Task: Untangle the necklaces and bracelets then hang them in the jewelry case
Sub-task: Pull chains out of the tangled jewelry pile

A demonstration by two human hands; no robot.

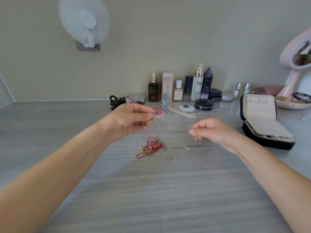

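Observation:
A thin silver chain (170,132) is stretched above the grey table between my two hands. My left hand (130,121) pinches one part of it with curled fingers, and loops of chain hang down from that hand. My right hand (211,130) pinches the other end between thumb and forefinger. Below them on the table lies a tangle of red cord bracelets and fine chains (152,147), with the hanging loops running down into it. The open jewelry case (262,121), black outside and beige inside, stands to the right with its lid up.
Cosmetic bottles and jars (193,88) line the back wall. Near them are a black hair clip (117,101), a pink box (159,111) and a nail file (182,112). A pink mirror with a tray (294,78) stands far right, and a white fan (84,22) hangs on the wall.

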